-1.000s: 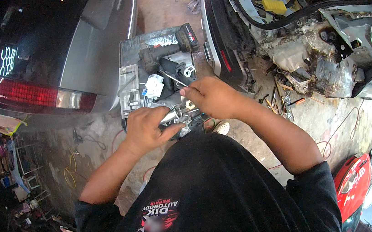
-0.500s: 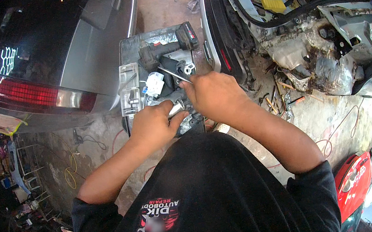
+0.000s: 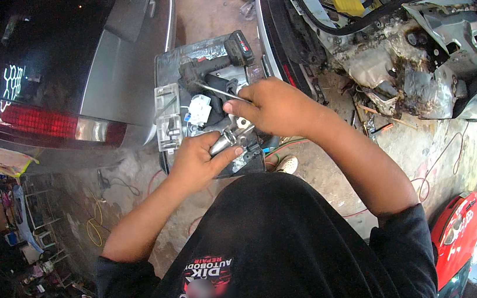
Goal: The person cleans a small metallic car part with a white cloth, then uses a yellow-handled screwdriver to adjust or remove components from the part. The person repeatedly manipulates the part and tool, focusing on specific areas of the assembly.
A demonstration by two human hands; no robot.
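My left hand (image 3: 196, 161) is closed around a shiny silver metal cylinder (image 3: 223, 143), thumb along its near side and fingers on its far side. Just right of it, my right hand (image 3: 280, 106) grips a thin metal rod (image 3: 223, 93) whose free end points up and to the left; the gripped end is hidden in the palm. Below that hand, a small metal piece (image 3: 242, 126) lies against the cylinder's end; whether it is attached I cannot tell. Past my hands are a white plastic part with a blue bit (image 3: 199, 110) and a dark cordless power tool (image 3: 211, 62).
The things lie on a dark box-like surface (image 3: 167, 67), with a clear compartment organizer (image 3: 168, 118) at its left edge. A grey car with a red tail light (image 3: 35, 121) stands left. A stripped car body (image 3: 398, 54) is at right. Hoses (image 3: 424, 189) cross the concrete floor.
My right hand has moved slightly right and away from my left hand, exposing more of the silver cylinder and the small metal piece by its end. The rod has shifted with it.
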